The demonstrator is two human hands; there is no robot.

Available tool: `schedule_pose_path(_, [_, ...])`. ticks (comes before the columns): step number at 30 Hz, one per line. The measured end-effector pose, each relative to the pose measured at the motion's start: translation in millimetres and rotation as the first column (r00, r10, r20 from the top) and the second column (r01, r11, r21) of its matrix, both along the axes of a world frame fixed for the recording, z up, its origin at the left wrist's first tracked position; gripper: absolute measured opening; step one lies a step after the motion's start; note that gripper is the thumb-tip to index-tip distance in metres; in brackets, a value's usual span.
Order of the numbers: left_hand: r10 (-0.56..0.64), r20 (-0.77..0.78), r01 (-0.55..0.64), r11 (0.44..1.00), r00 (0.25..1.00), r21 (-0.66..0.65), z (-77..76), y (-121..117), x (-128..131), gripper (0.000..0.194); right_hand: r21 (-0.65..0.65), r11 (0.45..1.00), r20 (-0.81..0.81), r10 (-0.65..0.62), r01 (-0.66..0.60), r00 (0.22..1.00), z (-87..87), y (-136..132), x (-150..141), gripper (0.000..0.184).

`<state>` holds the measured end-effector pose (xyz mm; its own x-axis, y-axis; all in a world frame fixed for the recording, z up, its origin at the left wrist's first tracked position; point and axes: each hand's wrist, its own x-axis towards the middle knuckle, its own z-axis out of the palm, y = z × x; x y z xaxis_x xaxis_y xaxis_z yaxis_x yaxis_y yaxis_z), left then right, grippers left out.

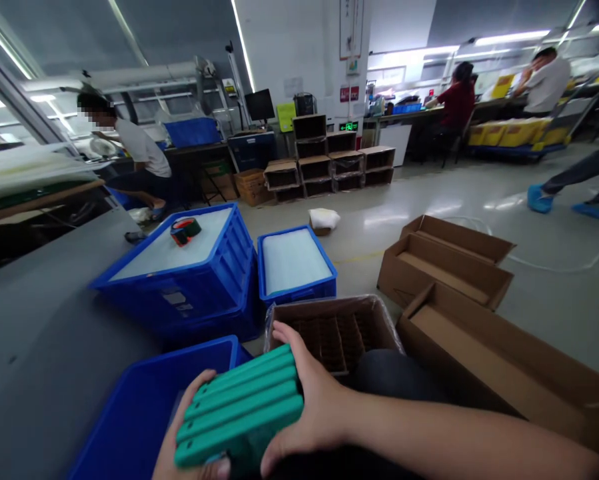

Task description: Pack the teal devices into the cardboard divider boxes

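Observation:
Both of my hands grip a stack of several long green plastic cases [242, 407] lying side by side. My left hand [182, 427] wraps their near-left end, with the thumb at the bottom. At the other end my right hand [319, 400] presses with spread thumb and fingers. The cases are held in the air, partly over a deep blue bin [124, 407] at the lower left. Just beyond my right hand stands a cardboard box [374, 310] lined with clear plastic and split by brown dividers.
Stacked blue crates [219, 267] with a roll of tape [185, 231] on white sheeting stand at the left. A smaller blue crate [332, 273] is beside them. Open cardboard boxes [479, 320] lie on the right. A grey table [39, 347] borders the left; people sit farther back.

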<state>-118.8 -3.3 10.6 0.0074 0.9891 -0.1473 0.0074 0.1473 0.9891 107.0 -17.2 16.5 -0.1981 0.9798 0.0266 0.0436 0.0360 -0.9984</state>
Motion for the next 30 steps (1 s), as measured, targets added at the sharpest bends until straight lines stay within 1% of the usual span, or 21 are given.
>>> schedule_pose_path(1, [-0.042,0.037,0.044,0.998,0.998,-0.045,5.2,9,10,0.118,-0.023,1.0,-0.002,-0.01,0.01,1.0,5.6,7,7,0.133])
schedule_pose_path(2, [-0.089,0.069,0.095,0.992,0.994,-0.084,10.5,18,20,0.118,-0.046,0.998,-0.004,-0.036,0.035,0.999,10.0,14,15,0.116])
schedule_pose_path(4, [-0.219,0.108,0.23,0.967,0.97,-0.109,18.3,42,40,0.116,-0.064,0.992,-0.02,-0.111,0.11,0.994,15.2,27,36,0.083])
schedule_pose_path(5, [-0.317,0.107,0.327,0.94,0.942,-0.093,18.9,56,48,0.113,-0.043,0.988,-0.025,-0.148,0.147,0.989,15.8,33,49,0.074])
schedule_pose_path(6, [-0.424,0.087,0.429,0.902,0.902,-0.054,15.8,72,55,0.109,0.001,0.984,-0.018,-0.178,0.178,0.984,15.0,37,62,0.071])
schedule_pose_path(7, [-0.528,0.038,0.529,0.849,0.848,-0.004,8.4,89,60,0.103,0.065,0.977,0.008,-0.204,0.203,0.979,12.7,39,77,0.069])
schedule_pose_path(8, [-0.624,-0.039,0.625,0.78,0.781,0.036,-3.6,106,64,0.094,0.143,0.962,0.07,-0.243,0.231,0.968,8.8,40,92,0.065])
schedule_pose_path(9, [-0.644,-0.135,0.657,0.748,0.753,0.093,-20.2,123,65,0.087,0.223,0.938,0.161,-0.303,0.265,0.939,3.2,41,106,0.061])
schedule_pose_path(10, [-0.621,-0.263,0.662,0.741,0.738,0.109,-40.7,139,65,0.076,0.302,0.907,0.258,-0.374,0.293,0.891,-4.2,40,121,0.056])
schedule_pose_path(11, [-0.534,-0.408,0.626,0.769,0.741,0.129,-64.0,151,64,0.066,0.369,0.88,0.354,-0.432,0.3,0.829,-13.3,39,135,0.05])
schedule_pose_path(12, [-0.433,-0.541,0.594,0.788,0.721,0.16,-88.8,161,62,0.059,0.418,0.861,0.438,-0.47,0.29,0.766,-24.0,38,148,0.045])
schedule_pose_path(13, [-0.372,-0.637,0.589,0.791,0.675,0.163,-113.6,166,59,0.054,0.448,0.854,0.513,-0.487,0.264,0.707,-36.1,36,160,0.041])
schedule_pose_path(15, [-0.337,-0.729,0.613,0.777,0.597,0.143,-158.8,168,55,0.053,0.467,0.862,0.646,-0.483,0.194,0.591,-62.9,33,179,0.035])
schedule_pose_path(16, [-0.336,-0.741,0.624,0.768,0.581,0.141,-177.5,166,53,0.055,0.46,0.874,0.707,-0.467,0.156,0.532,-76.7,31,187,0.034])
schedule_pose_path(17, [-0.334,-0.739,0.623,0.769,0.584,0.145,-192.9,162,52,0.056,0.445,0.887,0.762,-0.446,0.121,0.469,-90.1,30,193,0.034])
schedule_pose_path(19, [-0.312,-0.712,0.577,0.801,0.629,0.158,-214.4,155,53,0.056,0.397,0.916,0.853,-0.39,0.053,0.348,-114.3,28,201,0.034])
schedule_pose_path(21, [-0.29,-0.679,0.521,0.838,0.674,0.159,-224.9,149,54,0.058,0.351,0.936,0.908,-0.343,0.009,0.242,-133.6,26,203,0.033])
schedule_pose_path(22, [-0.286,-0.666,0.504,0.85,0.689,0.156,-227.1,147,54,0.06,0.337,0.942,0.923,-0.33,0.0,0.199,-141.3,25,203,0.031])
schedule_pose_path(24, [-0.289,-0.653,0.497,0.854,0.699,0.154,-227.8,145,55,0.062,0.319,0.948,0.939,-0.316,0.001,0.133,-152.6,23,201,0.025])
schedule_pose_path(26, [-0.289,-0.65,0.491,0.858,0.703,0.15,-225.9,144,55,0.062,0.299,0.954,0.951,-0.298,-0.002,0.08,-159.5,22,198,0.022])
schedule_pose_path(30, [-0.287,-0.628,0.472,0.869,0.724,0.147,-222.2,141,56,0.063,0.232,0.971,0.973,-0.232,-0.05,0.002,-165.9,21,195,0.023])
